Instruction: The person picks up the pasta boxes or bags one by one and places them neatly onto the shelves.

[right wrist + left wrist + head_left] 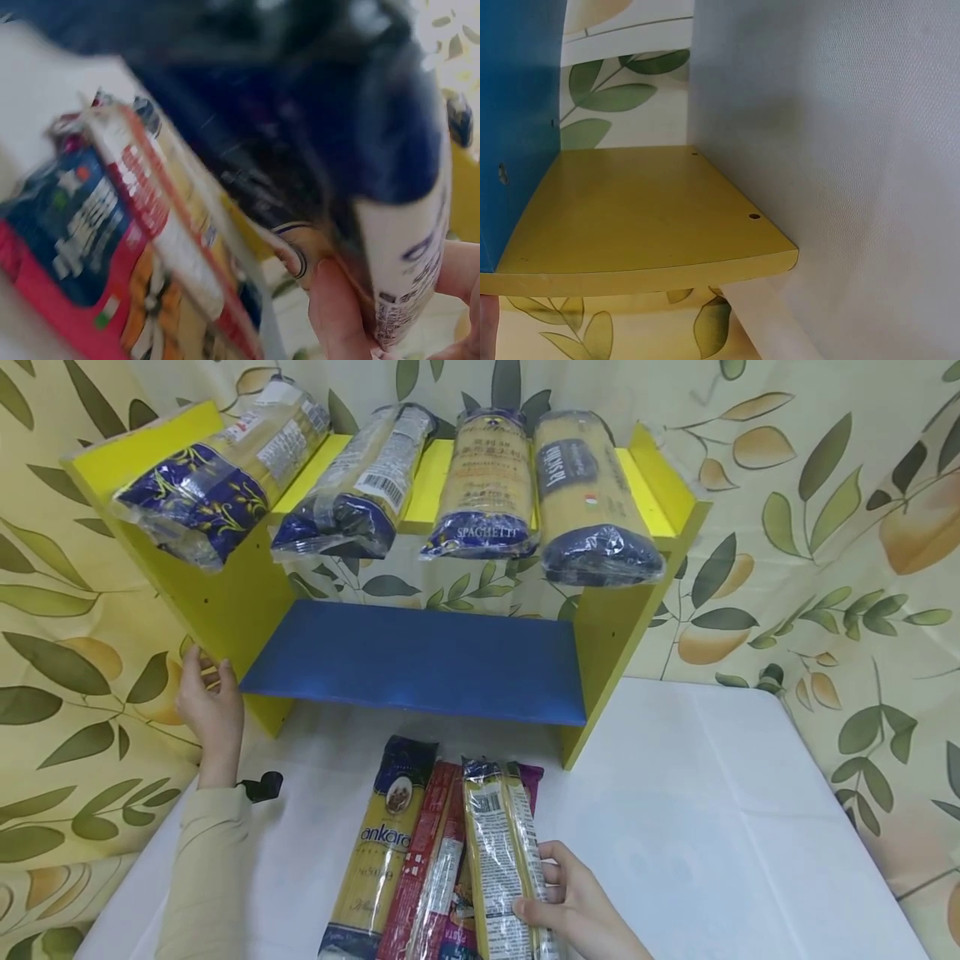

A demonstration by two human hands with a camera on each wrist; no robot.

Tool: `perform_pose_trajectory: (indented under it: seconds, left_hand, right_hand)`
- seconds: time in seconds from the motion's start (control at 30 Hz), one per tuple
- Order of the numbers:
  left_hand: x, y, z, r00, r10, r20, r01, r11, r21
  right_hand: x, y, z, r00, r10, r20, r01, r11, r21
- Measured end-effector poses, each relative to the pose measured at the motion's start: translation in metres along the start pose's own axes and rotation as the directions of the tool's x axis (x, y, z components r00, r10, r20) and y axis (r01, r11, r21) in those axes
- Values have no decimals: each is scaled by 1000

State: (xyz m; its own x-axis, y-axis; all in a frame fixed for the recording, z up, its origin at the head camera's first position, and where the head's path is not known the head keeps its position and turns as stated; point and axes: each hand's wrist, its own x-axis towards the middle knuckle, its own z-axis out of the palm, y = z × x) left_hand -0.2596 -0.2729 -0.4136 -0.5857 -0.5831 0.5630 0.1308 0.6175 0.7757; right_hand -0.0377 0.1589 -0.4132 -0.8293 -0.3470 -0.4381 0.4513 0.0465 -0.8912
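My right hand (581,902) holds a spaghetti packet (498,852) by its right side, thumb on top. In the right wrist view, the thumb (337,307) presses the packet's dark blue and clear wrapper, which is blurred close to the camera. Other pasta packets lie beside and under it: an Ankara spaghetti packet (382,847), a red packet (423,868), and a pink and blue pasta bag (82,232), partly hidden. At the outer left side of the yellow and blue shelf (412,652), my left hand (212,706) touches the yellow side panel (645,217) with loosely bent fingers.
Several spaghetti packets, among them a blue-ended one (487,485), lie along the shelf's yellow top board. The shelf stands on a white-covered table (712,810). A small black object (262,787) is near the left wrist. Leaf-patterned cloth (810,527) hangs behind.
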Motion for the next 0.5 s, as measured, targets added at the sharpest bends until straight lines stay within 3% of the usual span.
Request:
perform_pose_trajectory:
  seconds: [0.27, 0.5]
  left_hand:
    - [0, -1, 0, 1000, -17, 2, 17, 1000, 1]
    - [2, 2, 0, 1000, -5, 13, 5, 1000, 1]
  right_hand:
    - [11, -24, 15, 998, -47, -37, 41, 986, -160]
    - [34, -52, 24, 978, -146, 148, 161, 982, -100]
